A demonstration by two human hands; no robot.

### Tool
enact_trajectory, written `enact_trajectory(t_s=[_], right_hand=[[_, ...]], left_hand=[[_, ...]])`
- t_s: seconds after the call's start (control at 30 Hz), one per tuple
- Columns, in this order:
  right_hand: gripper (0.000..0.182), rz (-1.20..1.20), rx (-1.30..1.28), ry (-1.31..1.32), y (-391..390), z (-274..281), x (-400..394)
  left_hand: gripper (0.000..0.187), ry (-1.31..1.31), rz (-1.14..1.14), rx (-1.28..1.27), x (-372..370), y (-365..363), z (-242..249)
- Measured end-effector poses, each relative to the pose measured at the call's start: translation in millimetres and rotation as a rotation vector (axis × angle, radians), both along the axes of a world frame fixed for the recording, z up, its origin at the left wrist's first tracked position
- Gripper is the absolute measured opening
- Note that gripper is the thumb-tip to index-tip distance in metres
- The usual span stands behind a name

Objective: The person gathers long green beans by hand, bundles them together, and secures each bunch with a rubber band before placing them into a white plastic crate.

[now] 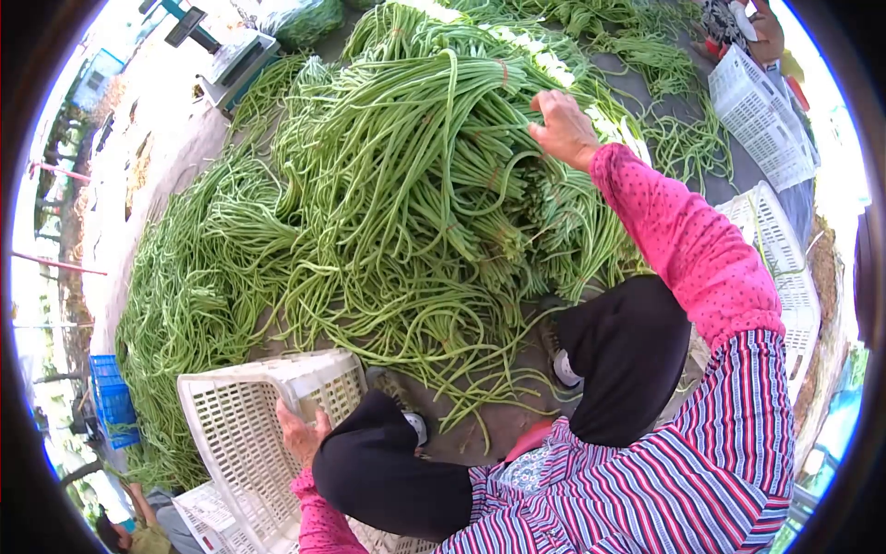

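Observation:
A large heap of long green beans [369, 175] spreads over the ground in front of me, many tied in bundles with thin reddish bands. Above the heap's right side, my right hand [565, 127] reaches out with bent fingers apart and nothing visible in them. It is beside the cut ends of a banded bundle [503, 74]. At lower left a white plastic crate [235, 434] stands tilted by my knee. My left hand [300, 432] grips its edge, thumb and fingers on either side; part of that grip is hard to see.
More white crates [761, 115] stand at the right, one [780, 240] close behind my right arm. A blue crate [113, 402] lies at far left. A scale [235, 69] stands at upper left. Other people appear at upper right [761, 37] and lower left [148, 531].

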State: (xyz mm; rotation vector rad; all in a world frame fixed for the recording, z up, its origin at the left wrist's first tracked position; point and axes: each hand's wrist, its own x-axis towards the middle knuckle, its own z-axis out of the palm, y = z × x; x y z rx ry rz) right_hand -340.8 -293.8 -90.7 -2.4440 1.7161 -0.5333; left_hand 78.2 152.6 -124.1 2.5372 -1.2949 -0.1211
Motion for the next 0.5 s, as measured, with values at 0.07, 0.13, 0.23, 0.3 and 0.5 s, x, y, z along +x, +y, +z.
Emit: enact_trajectory(t_s=[0.07,0.13,0.23,0.3,0.5], right_hand=[[0.046,-0.041,-0.037,0.050,-35,-1,5],[0.060,-0.048,-0.027,0.145,-65,0,20],[0.071,0.015,0.007,0.213,-100,-3,43],[0.074,0.011,0.135,0.221,-114,-1,57],[0.053,-0.036,0.173,0.362,-86,13,64]], left_hand=[[0.075,0.027,0.084,0.050,-1,-1,0],[0.073,0.016,0.043,0.007,3,3,-4],[0.071,0.031,0.035,-0.018,0,-1,0],[0.071,0.006,0.030,-0.014,-1,-2,0],[0.071,0.065,0.046,-0.001,-6,-5,12]])
